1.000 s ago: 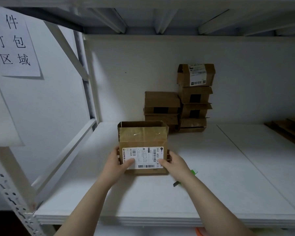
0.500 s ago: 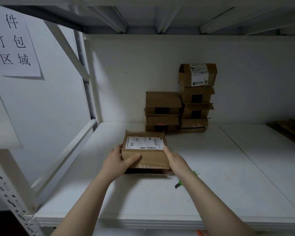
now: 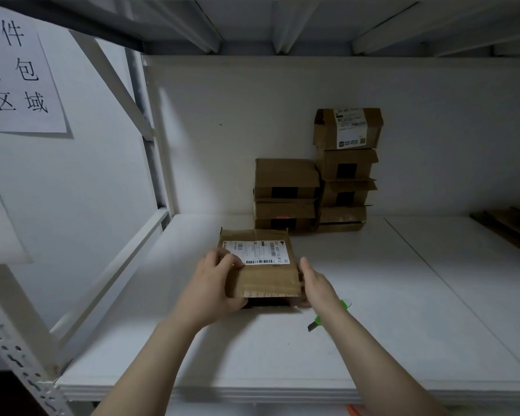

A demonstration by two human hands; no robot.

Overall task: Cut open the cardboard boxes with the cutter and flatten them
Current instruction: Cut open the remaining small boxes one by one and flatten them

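Observation:
A brown cardboard box (image 3: 264,277) with a white shipping label on top lies on the white shelf board (image 3: 403,310), its near end open and dark. My left hand (image 3: 216,283) grips its left side, fingers curled over the top by the label and thumb under the near edge. My right hand (image 3: 317,283) presses against the box's right side with straight fingers. The green cutter (image 3: 327,316) lies on the shelf just right of my right wrist, partly hidden by my forearm.
Two stacks of cardboard boxes (image 3: 318,181) stand against the back wall. Flattened cardboard (image 3: 511,223) lies at the far right. A paper sign (image 3: 18,73) hangs at the left beside the rack's diagonal brace (image 3: 114,82). An upper shelf hangs low overhead.
The box stood upright with its label facing me; both hands have tipped it over, so it now lies flat with the label on top.

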